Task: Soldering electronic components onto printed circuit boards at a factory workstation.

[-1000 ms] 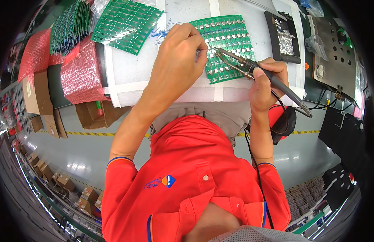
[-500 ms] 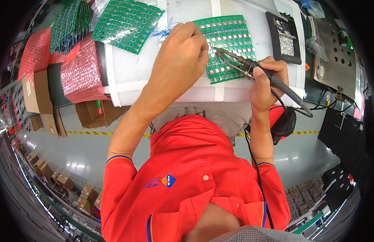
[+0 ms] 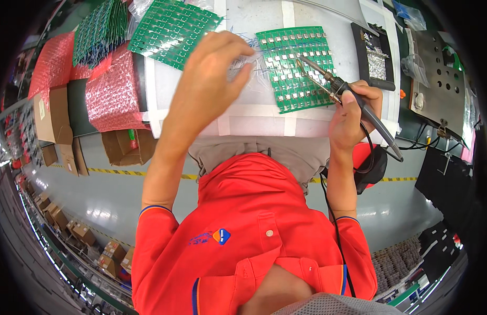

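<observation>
My right hand point(image 3: 352, 118) grips a soldering iron point(image 3: 378, 125) with a thin metal guide along its tip. The tip is over a green circuit board panel point(image 3: 295, 88) carrying rows of small silver components. My left hand point(image 3: 211, 76), slightly blurred, is left of that panel, its thumb apart from the fingers and nothing visible between them. Thin blue and white wires point(image 3: 258, 69) lie between the left hand and the panel. A second green panel point(image 3: 172, 32), without the silver parts, lies partly behind the left hand.
A stack of green boards with blue wires point(image 3: 100, 34) rests on pink bubble wrap point(image 3: 113, 94) at the left. A black tray point(image 3: 363, 60) of silvery bits stands right of the panel. White tape strips point(image 3: 289, 123) cross the pale work surface. The iron's cable point(image 3: 370, 144) hangs near my right forearm.
My left hand has moved left, away from the populated panel, and its thumb and fingers have parted. The soldering iron has shifted slightly right and down, still in my right hand.
</observation>
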`<state>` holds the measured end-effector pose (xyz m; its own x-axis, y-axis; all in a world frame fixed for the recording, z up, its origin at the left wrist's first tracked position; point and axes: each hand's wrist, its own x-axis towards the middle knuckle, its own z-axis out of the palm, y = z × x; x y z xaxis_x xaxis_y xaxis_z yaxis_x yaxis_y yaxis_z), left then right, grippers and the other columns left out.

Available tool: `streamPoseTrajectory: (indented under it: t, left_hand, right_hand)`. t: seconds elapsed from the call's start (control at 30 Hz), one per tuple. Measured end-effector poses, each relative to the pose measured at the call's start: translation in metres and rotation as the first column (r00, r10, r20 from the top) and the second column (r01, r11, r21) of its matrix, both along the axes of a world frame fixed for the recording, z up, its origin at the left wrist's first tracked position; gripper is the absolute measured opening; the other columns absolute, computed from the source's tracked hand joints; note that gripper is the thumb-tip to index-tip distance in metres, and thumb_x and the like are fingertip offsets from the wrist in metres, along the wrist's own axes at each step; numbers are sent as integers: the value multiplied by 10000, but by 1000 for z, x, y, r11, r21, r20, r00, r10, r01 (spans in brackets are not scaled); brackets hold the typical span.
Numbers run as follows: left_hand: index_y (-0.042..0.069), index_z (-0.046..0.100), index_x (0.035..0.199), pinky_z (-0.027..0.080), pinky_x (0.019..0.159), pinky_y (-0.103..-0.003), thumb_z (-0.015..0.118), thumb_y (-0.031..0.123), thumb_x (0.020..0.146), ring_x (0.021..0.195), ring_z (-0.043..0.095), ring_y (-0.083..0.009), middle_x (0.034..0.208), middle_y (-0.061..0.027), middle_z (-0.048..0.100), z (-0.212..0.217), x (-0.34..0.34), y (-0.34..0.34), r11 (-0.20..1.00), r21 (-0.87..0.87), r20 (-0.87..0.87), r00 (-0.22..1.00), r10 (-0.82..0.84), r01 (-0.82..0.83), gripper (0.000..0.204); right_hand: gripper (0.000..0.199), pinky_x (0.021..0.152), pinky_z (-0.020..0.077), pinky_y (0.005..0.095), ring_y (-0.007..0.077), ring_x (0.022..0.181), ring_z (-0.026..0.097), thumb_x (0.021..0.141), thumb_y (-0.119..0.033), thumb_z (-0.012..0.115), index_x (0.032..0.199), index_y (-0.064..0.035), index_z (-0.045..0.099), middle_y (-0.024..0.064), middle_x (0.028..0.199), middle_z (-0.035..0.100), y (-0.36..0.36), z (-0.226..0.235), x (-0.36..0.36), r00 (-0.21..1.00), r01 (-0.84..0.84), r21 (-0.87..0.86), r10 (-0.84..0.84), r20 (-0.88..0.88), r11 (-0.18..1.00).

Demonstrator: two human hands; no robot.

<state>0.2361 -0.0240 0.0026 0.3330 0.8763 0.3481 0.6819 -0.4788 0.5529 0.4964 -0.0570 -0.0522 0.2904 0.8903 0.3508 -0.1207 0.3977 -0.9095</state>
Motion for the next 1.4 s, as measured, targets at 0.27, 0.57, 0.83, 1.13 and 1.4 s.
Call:
streamPoseTrajectory:
  t: [0.27, 0.57, 0.83, 1.13, 1.4]
  left_hand:
    - [2, 727, 971, 493, 900, -445, 749, 65, 851, 962, 602, -347, 959, -131, 672, 10, -31, 16, 995, 39, -135, 987, 93, -88, 137]
    - [9, 702, 873, 508, 789, -409, 805, 124, 817, 852, 626, -278, 827, -103, 650, 15, -15, 8, 990, -131, -201, 977, -75, 49, 164]
    - [-1, 702, 852, 512, 755, -425, 869, 184, 795, 825, 631, -299, 811, -113, 668, 6, -3, -5, 995, -48, -287, 956, 68, -85, 255]
    - [3, 675, 830, 515, 787, -431, 805, 82, 802, 852, 634, -314, 833, -122, 670, 9, -10, -2, 992, -122, -140, 990, 8, -26, 155]
    - [4, 652, 791, 511, 804, -435, 707, 19, 763, 845, 618, -339, 777, -136, 642, 8, -19, 7, 991, -68, -211, 969, -128, 116, 63]
  right_hand:
    - [196, 609, 406, 217, 75, 708, 491, 881, 31, 705, 1021, -2, 573, 49, 888, 562, -1, 6, -4, 995, 25, -72, -31, -91, 997]
    - [191, 573, 406, 214, 98, 730, 521, 887, 36, 615, 1059, -20, 555, 75, 970, 525, -2, 4, 0, 1000, -8, -74, 6, -28, 997]
    - [208, 616, 421, 220, 80, 722, 510, 879, 11, 713, 1035, 1, 576, 56, 920, 571, -2, 6, -1, 993, -15, -73, 6, -115, 997]
    - [190, 581, 396, 214, 87, 722, 484, 895, 30, 606, 1070, -22, 553, 63, 929, 511, -1, 2, 1, 1000, -15, -59, 15, -4, 998]
    - [215, 606, 398, 213, 77, 707, 498, 874, 19, 719, 1036, 1, 579, 55, 899, 564, -1, 6, -2, 994, -23, -63, 16, -110, 998]
